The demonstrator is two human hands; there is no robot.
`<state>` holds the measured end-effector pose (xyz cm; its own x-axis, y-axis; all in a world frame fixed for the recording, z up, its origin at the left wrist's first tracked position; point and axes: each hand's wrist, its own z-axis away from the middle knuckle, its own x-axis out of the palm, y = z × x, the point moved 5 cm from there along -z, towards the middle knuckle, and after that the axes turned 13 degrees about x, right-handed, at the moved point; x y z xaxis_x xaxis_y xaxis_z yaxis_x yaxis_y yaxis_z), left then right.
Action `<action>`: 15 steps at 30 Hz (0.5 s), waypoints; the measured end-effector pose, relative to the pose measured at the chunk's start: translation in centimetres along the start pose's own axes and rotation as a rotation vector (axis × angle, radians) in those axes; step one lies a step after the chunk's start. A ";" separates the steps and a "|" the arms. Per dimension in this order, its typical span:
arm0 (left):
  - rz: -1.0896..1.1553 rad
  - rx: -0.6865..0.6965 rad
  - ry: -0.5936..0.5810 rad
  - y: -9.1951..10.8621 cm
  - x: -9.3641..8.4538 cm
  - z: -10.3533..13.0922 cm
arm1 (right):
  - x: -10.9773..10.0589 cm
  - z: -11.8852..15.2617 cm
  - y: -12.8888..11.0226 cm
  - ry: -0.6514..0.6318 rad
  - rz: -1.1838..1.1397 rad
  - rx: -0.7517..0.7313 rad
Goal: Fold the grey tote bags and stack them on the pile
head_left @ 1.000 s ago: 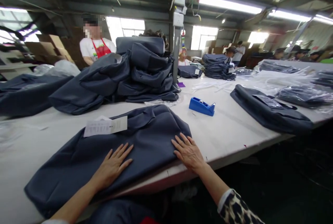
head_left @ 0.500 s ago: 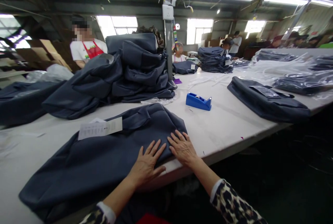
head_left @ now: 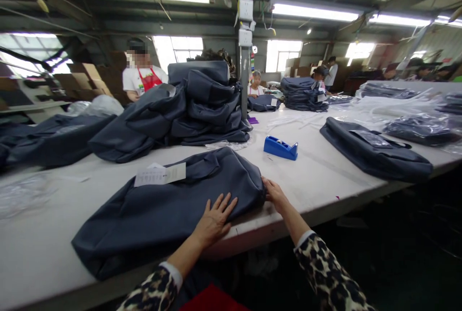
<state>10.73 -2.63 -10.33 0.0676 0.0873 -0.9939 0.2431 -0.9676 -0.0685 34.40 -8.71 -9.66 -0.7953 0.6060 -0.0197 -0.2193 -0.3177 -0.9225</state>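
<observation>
A dark blue bag (head_left: 162, 210) lies flat on the white table (head_left: 299, 190), along its front edge. Paper tags (head_left: 160, 174) rest on its upper side. My left hand (head_left: 215, 219) presses on the bag's front part with the fingers spread. At the bag's right end, my right hand (head_left: 275, 195) has its fingers bent round the edge, gripping it; the fingertips are partly hidden behind the fabric.
A blue tape dispenser (head_left: 280, 148) stands beyond my right hand. Stacked dark bags (head_left: 212, 104) lie behind, by a metal post (head_left: 244, 70). Another bag (head_left: 375, 149) is at the right. A person in a red apron (head_left: 149, 79) stands at the back left.
My right hand has moved from the top of the bag to its right end and closed on the edge. The bag's right end looks fuller and more raised. The camera view has shifted.
</observation>
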 end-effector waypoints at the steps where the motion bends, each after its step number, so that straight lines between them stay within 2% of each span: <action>1: -0.022 -0.012 0.026 0.2 0.1 0.1 | 0.3 0.4 -0.2 -0.013 0.002 0.013; 6: -0.088 -0.093 0.118 1.1 0.2 1.1 | 1.3 2.1 -1.1 0.008 0.049 0.032; 12: -0.107 -0.138 0.122 0.9 -0.5 2.0 | 2.3 2.9 -1.4 0.033 0.092 -0.023; 15: -0.142 -0.133 0.108 0.7 -0.4 1.9 | 2.4 5.2 -2.7 0.064 0.151 -0.101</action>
<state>9.07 -3.83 -10.13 0.1255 0.2522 -0.9595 0.3824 -0.9047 -0.1878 30.14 -10.24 -5.19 -0.7765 0.6032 -0.1823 -0.0398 -0.3357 -0.9411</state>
